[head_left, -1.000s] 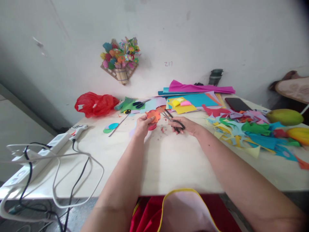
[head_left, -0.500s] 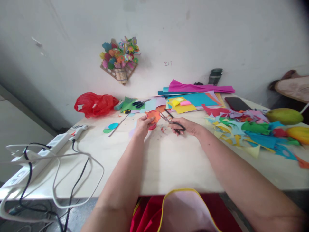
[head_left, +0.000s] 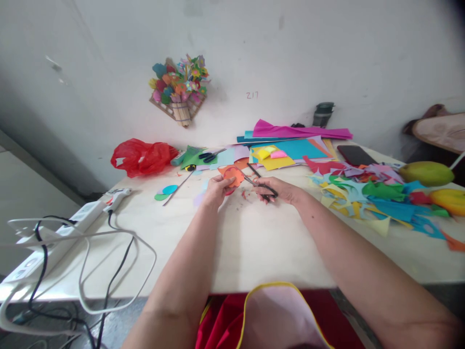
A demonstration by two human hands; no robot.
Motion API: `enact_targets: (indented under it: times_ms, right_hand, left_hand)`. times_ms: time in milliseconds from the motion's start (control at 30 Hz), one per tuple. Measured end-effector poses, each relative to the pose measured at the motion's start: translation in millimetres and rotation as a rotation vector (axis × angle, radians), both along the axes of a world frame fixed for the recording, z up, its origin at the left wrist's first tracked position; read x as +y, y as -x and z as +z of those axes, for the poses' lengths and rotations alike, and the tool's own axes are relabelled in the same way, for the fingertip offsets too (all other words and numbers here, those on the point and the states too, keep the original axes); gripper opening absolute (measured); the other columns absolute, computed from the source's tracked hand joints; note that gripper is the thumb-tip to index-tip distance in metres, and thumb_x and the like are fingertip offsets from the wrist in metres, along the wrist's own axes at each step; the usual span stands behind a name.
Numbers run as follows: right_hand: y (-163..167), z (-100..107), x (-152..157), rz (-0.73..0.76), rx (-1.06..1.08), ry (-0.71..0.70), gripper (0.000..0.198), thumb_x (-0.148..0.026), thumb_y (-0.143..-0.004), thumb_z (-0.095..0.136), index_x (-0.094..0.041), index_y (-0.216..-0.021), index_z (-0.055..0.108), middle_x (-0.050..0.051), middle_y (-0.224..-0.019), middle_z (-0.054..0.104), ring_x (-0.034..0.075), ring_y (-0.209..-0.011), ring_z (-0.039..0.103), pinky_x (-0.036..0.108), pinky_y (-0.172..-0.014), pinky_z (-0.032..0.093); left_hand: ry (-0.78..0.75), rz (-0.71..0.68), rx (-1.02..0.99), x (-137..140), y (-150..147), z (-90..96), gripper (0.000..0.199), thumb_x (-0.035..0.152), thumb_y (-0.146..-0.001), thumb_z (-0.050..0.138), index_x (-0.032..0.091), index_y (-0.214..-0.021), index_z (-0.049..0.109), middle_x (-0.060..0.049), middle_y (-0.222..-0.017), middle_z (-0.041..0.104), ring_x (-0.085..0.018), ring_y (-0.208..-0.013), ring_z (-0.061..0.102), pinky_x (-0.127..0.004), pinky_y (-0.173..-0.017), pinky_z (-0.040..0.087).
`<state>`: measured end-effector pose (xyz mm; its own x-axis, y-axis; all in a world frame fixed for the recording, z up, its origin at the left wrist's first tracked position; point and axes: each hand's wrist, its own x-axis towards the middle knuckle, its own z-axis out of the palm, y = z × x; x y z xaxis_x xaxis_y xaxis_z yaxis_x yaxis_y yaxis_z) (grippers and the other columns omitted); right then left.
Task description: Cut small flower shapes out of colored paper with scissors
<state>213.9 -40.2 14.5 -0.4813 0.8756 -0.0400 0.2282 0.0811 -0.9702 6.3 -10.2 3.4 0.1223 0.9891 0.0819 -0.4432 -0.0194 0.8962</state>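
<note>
An orange paper flower shape point(head_left: 235, 177) with a scalloped edge is pinched in my left hand point(head_left: 217, 190). My right hand point(head_left: 271, 188) is closed round the black handles of a pair of scissors point(head_left: 270, 192). The scissor blades point left and reach the right edge of the orange flower; whether they are cutting into it I cannot tell. Under the flower a bit of red paper point(head_left: 229, 192) shows, mostly hidden. Small red and orange snippets point(head_left: 243, 195) lie on the table just below the blades.
Colourful paper scraps point(head_left: 378, 198) are heaped at the right, beside a phone point(head_left: 356, 155). Coloured sheets point(head_left: 298, 151) and dark-handled scissors point(head_left: 208, 157) lie at the back. A red plastic bag point(head_left: 143, 157), blue and green discs point(head_left: 169, 189) and a power strip point(head_left: 54, 242) with cables occupy the left.
The orange flower has moved slightly right and down, against the scissor blades, covering more of the red paper. My right hand stays almost where it was.
</note>
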Motion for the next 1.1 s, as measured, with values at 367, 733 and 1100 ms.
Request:
enact_targets:
  times_ms: [367, 733, 1100]
  right_hand:
    - [0.8, -2.5, 1.3, 0.002, -0.022, -0.033, 0.028, -0.042, -0.08, 0.061, -0.017, -0.074, 0.051, -0.002, -0.055, 0.057, 0.008, -0.042, 0.051, 0.017, -0.032, 0.026]
    - [0.8, -3.2, 0.5, 0.005, -0.014, -0.048, 0.029, -0.043, -0.08, 0.061, -0.016, -0.074, 0.051, -0.002, -0.056, 0.056, 0.007, -0.042, 0.049, 0.016, -0.032, 0.026]
    - [1.0, -5.2, 1.3, 0.012, -0.008, -0.071, 0.031, -0.045, -0.08, 0.061, -0.016, -0.076, 0.051, -0.002, -0.056, 0.056, 0.006, -0.041, 0.049, 0.016, -0.032, 0.026]
  left_hand:
    - [-0.009, -0.018, -0.001, -1.4, -1.1, -0.9, 0.031, 0.019, -0.043, 0.086, 0.007, -0.064, 0.067, -0.007, -0.061, 0.065, -0.013, -0.054, 0.061, -0.025, -0.056, 0.048]
    - [-0.015, -0.012, 0.034, -0.3, -1.8, -1.7, 0.027, 0.019, -0.046, 0.084, 0.009, -0.061, 0.065, -0.003, -0.057, 0.06, -0.01, -0.051, 0.056, -0.023, -0.052, 0.044]
    - [-0.015, 0.001, 0.021, -0.5, -3.6, -1.7, 0.029, 0.02, -0.043, 0.085, 0.009, -0.062, 0.066, -0.004, -0.059, 0.063, -0.01, -0.051, 0.057, -0.023, -0.053, 0.045]
